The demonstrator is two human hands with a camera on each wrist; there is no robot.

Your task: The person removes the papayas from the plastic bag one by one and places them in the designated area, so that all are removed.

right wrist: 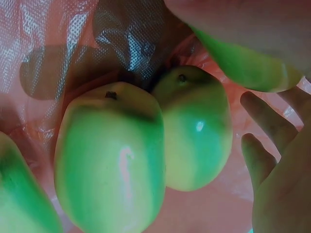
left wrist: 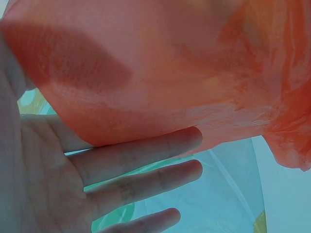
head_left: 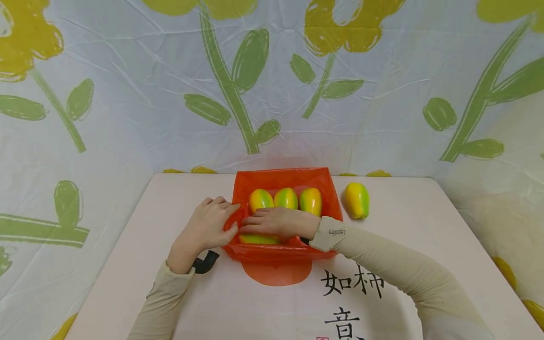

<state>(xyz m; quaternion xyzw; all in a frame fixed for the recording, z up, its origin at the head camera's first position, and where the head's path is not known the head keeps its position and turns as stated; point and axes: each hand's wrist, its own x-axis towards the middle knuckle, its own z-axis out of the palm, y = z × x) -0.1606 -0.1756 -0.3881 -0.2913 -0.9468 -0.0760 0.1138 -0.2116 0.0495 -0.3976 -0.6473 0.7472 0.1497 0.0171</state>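
Observation:
A red plastic bag (head_left: 282, 177) stands with its mouth spread open. Three yellow-green papayas (head_left: 310, 201) show in a row inside, behind my right hand (head_left: 280, 222). That hand reaches into the bag, with another papaya (head_left: 259, 239) low beneath it. In the right wrist view, this papaya (right wrist: 248, 65) lies between the thumb side and the fingers (right wrist: 269, 121). At the bag's left edge, my left hand (head_left: 210, 222) touches the plastic with thumb and forefinger apart. Its fingers (left wrist: 141, 187) stretch straight along the outside of the bag wall (left wrist: 160, 97).
A single papaya (head_left: 357, 200) lies on the pale table (head_left: 399, 203) to the right of the bag. Black characters (head_left: 352, 281) are printed on the table cover in front. A flowered cloth (head_left: 170, 94) hangs behind and along the sides.

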